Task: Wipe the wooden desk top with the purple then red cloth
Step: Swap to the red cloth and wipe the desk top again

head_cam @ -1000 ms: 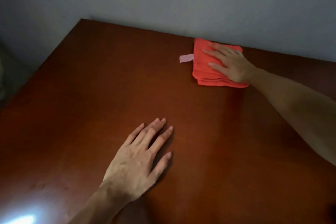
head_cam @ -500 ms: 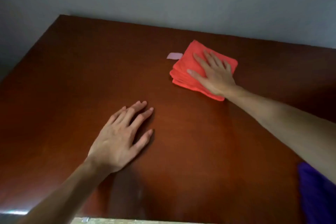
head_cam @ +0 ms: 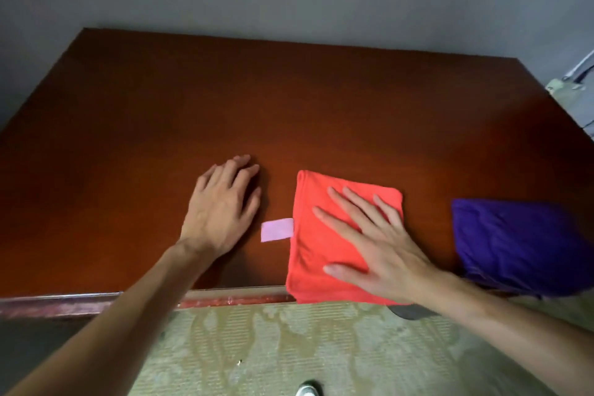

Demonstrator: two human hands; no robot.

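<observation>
right hand (head_cam: pixel 382 244) flat on red cloth (head_cam: pixel 321 254), wooden desk (head_cam: pixel 289 100)

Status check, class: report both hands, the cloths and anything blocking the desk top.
Right hand flat on red cloth at near desk edge. Left hand flat on bare wooden desk top. Purple cloth lying right, untouched. Nothing blocking.
</observation>
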